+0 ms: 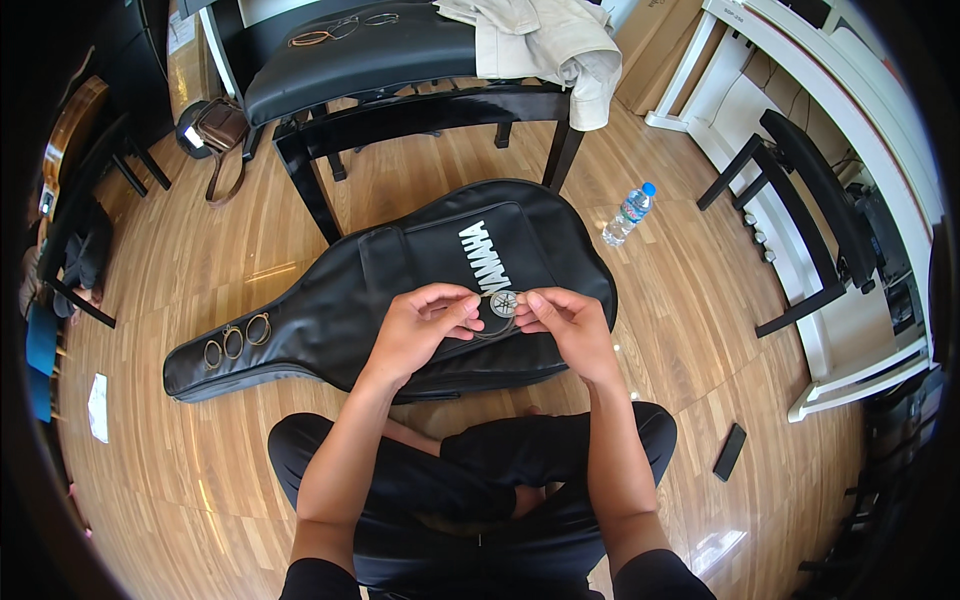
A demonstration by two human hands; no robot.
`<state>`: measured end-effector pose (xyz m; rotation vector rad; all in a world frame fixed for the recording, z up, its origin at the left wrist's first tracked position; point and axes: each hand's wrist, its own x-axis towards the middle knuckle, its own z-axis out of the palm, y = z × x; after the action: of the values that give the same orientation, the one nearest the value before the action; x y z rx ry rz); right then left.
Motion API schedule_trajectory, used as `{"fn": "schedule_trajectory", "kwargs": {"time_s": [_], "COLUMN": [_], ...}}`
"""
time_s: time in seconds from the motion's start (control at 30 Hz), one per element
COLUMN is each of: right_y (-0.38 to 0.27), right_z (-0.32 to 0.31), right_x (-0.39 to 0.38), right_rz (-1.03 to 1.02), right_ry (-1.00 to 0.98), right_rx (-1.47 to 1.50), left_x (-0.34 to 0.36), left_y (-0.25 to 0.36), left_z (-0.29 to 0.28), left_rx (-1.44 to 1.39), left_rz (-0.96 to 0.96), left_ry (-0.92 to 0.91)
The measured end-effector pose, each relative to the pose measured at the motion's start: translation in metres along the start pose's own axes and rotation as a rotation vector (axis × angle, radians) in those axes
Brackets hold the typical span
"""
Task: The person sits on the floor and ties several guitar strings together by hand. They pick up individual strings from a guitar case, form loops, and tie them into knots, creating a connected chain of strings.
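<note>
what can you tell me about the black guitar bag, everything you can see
The guitar bag is black and leather-like, with a front pocket, white lettering and a round emblem on its wide body. It lies flat on the wood floor, wide end to the right, narrow end to the left. Three thin coils rest on the narrow end. Above the body, the left hand and right hand hold another coil; whether that touches the bag is unclear.

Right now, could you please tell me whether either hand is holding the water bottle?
No, the left hand and right hand hold a thin coil, while the bottle is on the floor.
</note>
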<state>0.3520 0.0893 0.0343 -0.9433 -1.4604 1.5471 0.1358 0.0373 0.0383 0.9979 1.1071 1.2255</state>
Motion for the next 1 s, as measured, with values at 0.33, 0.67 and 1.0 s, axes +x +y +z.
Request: {"fn": "schedule_trajectory", "kwargs": {"time_s": [0.33,0.67,1.0], "right_y": [-0.002,0.007,0.019], "right_z": [0.0,0.012,0.041], "right_x": [-0.002,-0.001,-0.007], "right_rz": [0.012,-0.252,-0.368], "right_ry": [0.008,-0.072,0.259], "right_rx": [0.045,0.023,-0.158], "left_x": [-0.001,0.002,-0.003], "left_y": [0.002,-0.01,-0.005], "left_z": [-0.005,0.001,0.011], "left_rx": [0.042,0.047,-0.304], "left_rz": [0.044,0.202,-0.067], "left_ry": [0.032,0.082,-0.004]}}
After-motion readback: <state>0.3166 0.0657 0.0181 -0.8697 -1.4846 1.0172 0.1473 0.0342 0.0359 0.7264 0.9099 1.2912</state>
